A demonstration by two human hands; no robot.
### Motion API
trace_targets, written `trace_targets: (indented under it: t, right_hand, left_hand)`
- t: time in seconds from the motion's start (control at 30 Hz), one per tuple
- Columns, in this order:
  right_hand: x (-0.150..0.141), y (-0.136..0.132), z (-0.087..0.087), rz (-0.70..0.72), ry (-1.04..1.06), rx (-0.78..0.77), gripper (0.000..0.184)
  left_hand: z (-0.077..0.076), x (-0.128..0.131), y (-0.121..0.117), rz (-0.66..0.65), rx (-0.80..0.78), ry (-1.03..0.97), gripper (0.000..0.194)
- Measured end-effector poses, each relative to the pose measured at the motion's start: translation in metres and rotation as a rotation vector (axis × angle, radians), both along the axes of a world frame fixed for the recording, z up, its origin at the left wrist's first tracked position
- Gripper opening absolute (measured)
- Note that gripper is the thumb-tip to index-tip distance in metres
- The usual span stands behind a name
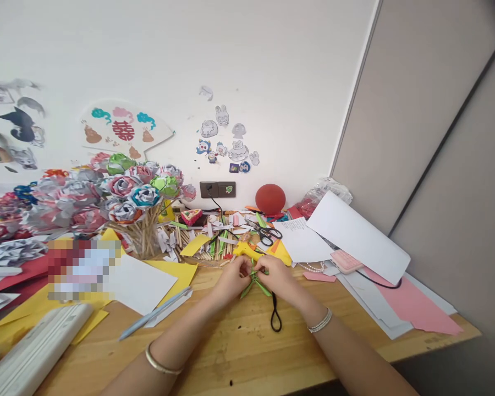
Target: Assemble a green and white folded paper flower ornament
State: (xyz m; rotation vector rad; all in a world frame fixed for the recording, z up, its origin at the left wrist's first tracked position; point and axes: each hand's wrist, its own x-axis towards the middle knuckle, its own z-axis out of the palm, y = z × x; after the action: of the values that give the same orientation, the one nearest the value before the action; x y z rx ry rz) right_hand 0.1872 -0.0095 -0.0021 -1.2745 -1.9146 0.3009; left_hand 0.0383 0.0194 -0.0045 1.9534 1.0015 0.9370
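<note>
Both hands meet over the wooden table (214, 341), fingers pinched around a small green folded-paper piece (263, 289) with several pointed strips sticking out. My left hand (236, 276) grips its left side, and my right hand (277, 275) its right side. The fingers partly hide the piece, so its full shape cannot be made out. Just beyond the fingertips lies a yellow glue gun (247, 251). A black cord loop (276, 323) hangs out below my right hand onto the table. Black-handled scissors (268, 236) rest behind the glue gun.
Paper flowers (124, 187) on sticks stand at the back left. Sticks and paper scraps (214, 242) cover the table's back. A pale blue pen (154, 313) and a white paper trimmer (41, 352) lie left. A white laptop-like slab (358, 236) and pink paper (412, 302) lie right.
</note>
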Motion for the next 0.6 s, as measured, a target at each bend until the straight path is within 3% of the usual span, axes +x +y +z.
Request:
trace_targets:
  t: [0.23, 0.37, 0.6]
  right_hand:
    - [0.003, 0.002, 0.002, 0.099, -0.025, 0.034, 0.032]
    - [0.003, -0.002, 0.005, 0.191, -0.086, 0.082, 0.030]
    - [0.005, -0.001, 0.004, 0.236, -0.137, 0.144, 0.023]
  left_hand:
    - [0.005, -0.010, 0.014, -0.130, -0.182, -0.086, 0.011]
    - [0.004, -0.014, 0.017, -0.082, -0.191, -0.111, 0.022]
    - [0.001, -0.013, 0.020, -0.012, -0.172, -0.114, 0.024]
